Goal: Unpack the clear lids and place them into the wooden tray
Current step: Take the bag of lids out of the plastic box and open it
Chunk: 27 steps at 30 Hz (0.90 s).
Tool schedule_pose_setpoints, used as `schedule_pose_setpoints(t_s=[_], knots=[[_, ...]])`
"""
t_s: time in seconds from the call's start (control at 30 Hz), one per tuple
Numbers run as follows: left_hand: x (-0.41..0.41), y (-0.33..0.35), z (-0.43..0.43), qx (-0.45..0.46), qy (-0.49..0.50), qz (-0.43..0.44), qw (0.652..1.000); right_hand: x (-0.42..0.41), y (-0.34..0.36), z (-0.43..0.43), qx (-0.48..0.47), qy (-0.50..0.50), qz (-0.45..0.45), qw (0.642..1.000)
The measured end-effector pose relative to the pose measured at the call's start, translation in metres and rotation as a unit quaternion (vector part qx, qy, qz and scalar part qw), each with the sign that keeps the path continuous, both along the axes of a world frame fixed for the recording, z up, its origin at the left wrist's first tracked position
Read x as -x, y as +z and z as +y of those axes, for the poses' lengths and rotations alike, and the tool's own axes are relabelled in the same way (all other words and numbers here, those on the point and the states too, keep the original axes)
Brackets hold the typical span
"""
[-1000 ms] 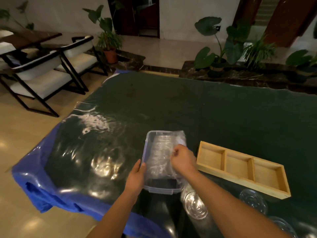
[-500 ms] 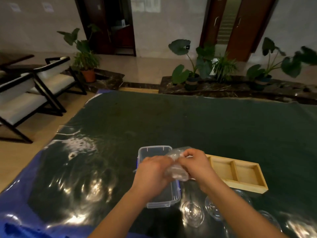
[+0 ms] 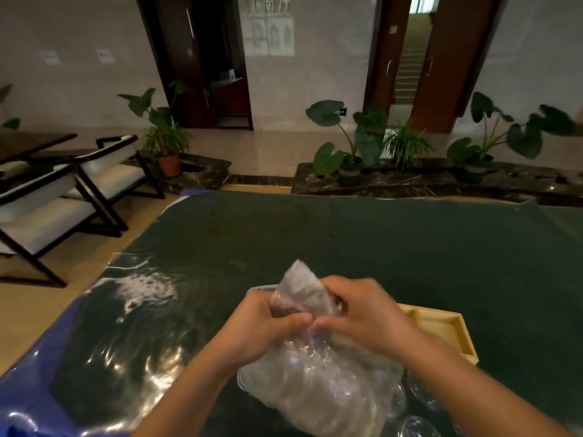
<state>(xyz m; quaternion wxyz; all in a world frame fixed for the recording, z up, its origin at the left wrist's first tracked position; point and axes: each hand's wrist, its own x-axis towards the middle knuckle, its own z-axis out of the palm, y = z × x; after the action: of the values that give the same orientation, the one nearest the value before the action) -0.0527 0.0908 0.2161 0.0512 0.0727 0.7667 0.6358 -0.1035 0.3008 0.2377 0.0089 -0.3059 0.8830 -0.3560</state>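
Observation:
A clear plastic bag (image 3: pixel 318 386) holding a stack of clear lids hangs in front of me above the table. My left hand (image 3: pixel 265 326) and my right hand (image 3: pixel 366 313) both grip its bunched neck, close together, with the twisted top sticking up between them. The wooden tray (image 3: pixel 448 332) lies on the dark cloth just right of my hands, mostly hidden by my right arm. A clear plastic box (image 3: pixel 252 291) sits under the bag; only a corner of its rim shows.
Loose clear lids (image 3: pixel 422 395) lie on the table by my right forearm. The table has a dark green cloth (image 3: pixel 378 241) under glossy plastic, with a blue edge (image 3: pixel 28 402) at left. Chairs (image 3: pixel 47 209) stand left, potted plants behind.
The bag of lids has come up out of the clear box and nearer to me. Both hands now clutch its neck; a second ago the left hand held the box rim.

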Motion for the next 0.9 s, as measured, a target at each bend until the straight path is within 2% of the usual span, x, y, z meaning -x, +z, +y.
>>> schedule_pose_setpoints(t_s=[0.03,0.1,0.17,0.2,0.27,0.33,0.4,0.43,0.47,0.53,0.6,0.7,0.8,0.9], knots=[[-0.001,0.002,-0.001,-0.020,-0.002,-0.003,1.000,0.007,0.005,0.010,0.071,-0.028,-0.047,0.996],[-0.003,0.005,-0.002,-0.020,-0.019,-0.002,1.000,0.012,0.011,0.024,0.198,-0.082,-0.151,0.965],[-0.004,0.006,0.000,0.000,-0.032,0.001,0.999,0.012,0.007,0.025,0.240,-0.100,-0.227,0.939],[-0.005,0.006,0.001,0.007,-0.030,-0.002,1.000,0.009,0.005,0.025,0.238,-0.109,-0.238,0.935],[-0.006,0.005,0.001,0.025,-0.022,-0.007,0.999,0.004,0.003,0.026,0.196,-0.136,-0.168,0.957],[-0.009,0.005,0.001,0.043,-0.020,-0.009,0.999,-0.006,0.008,0.024,0.078,-0.137,-0.060,0.986],[-0.011,0.005,0.004,0.070,-0.038,-0.002,0.997,-0.014,0.008,0.010,-0.051,-0.138,0.018,0.989],[-0.012,0.005,0.007,0.081,-0.050,0.000,0.995,-0.015,0.007,0.003,-0.081,-0.138,0.041,0.986],[-0.013,0.006,0.009,0.083,-0.056,0.000,0.995,-0.011,0.008,-0.001,-0.081,-0.129,0.042,0.987],[-0.017,0.006,0.008,0.073,-0.050,-0.005,0.996,0.007,0.016,0.003,0.062,-0.154,-0.012,0.986],[-0.021,0.007,0.000,0.073,-0.032,-0.009,0.997,0.023,0.023,0.017,0.178,-0.206,-0.090,0.958],[-0.022,0.007,-0.015,0.105,-0.014,0.001,0.994,0.018,0.024,0.024,0.223,-0.187,-0.167,0.942],[-0.022,0.008,-0.021,0.087,0.024,0.003,0.996,-0.003,0.013,0.027,0.216,-0.167,-0.213,0.938],[-0.022,0.007,-0.023,0.044,0.063,-0.005,0.997,-0.032,-0.006,0.025,0.040,-0.183,-0.140,0.972]])
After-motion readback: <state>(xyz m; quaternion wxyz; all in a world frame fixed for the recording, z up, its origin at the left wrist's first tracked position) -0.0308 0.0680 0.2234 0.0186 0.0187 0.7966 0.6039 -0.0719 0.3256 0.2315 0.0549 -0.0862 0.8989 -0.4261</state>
